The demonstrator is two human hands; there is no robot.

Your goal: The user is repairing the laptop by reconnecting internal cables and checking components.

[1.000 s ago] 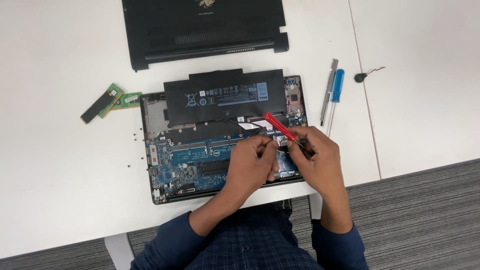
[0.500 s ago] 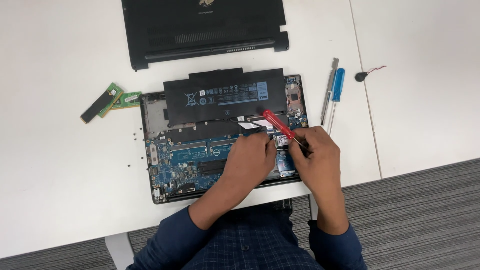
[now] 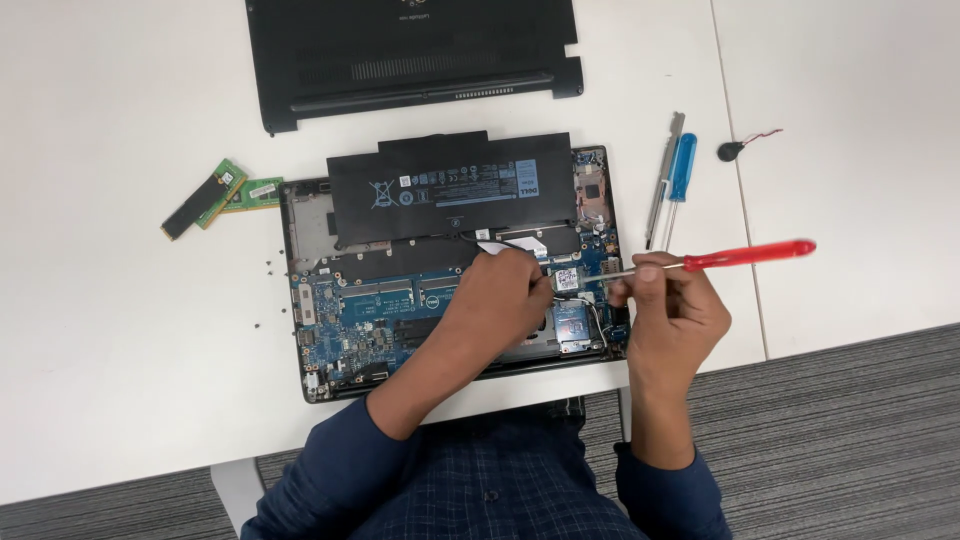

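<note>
An opened laptop (image 3: 330, 300) lies on the white table (image 3: 120, 350), its blue circuit board and flat black battery (image 3: 450, 185) exposed. My left hand (image 3: 500, 300) rests on the board's right part, fingertips pinched at a small square card (image 3: 567, 281). My right hand (image 3: 675, 320) grips a red-handled screwdriver (image 3: 745, 255), which lies nearly level with its metal tip pointing left at that card and its handle sticking out to the right.
The laptop's black bottom cover (image 3: 410, 55) lies at the back. Two green memory sticks (image 3: 215, 195) sit left of the laptop, with tiny screws (image 3: 270, 267) nearby. A blue-handled screwdriver (image 3: 678, 175), a grey tool (image 3: 662, 180) and a coin cell with wires (image 3: 735, 150) lie at the right.
The red screwdriver has swung from a steep slant above the board to nearly level, handle now out to the right. My right hand shifted right; my left hand stayed on the board.
</note>
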